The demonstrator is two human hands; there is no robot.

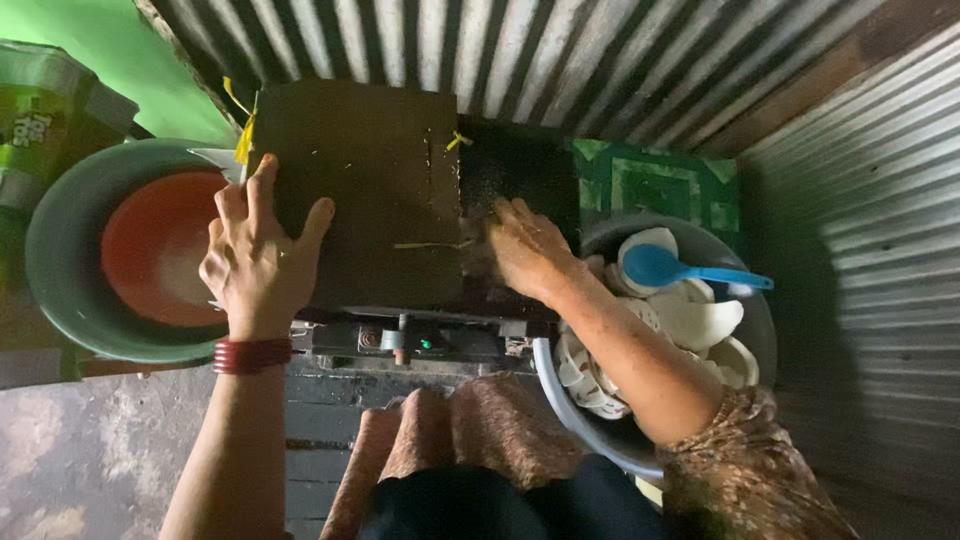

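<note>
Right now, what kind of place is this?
Probably a small makeshift food-prep shed: corrugated metal walls, a dark boxy machine under both hands, a basin of white coconut pieces.

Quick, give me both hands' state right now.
Left hand: open, fingers spread, resting flat on the dark box-shaped machine, holding nothing.
Right hand: open, pressed against the machine's side; nothing visibly held.
</note>
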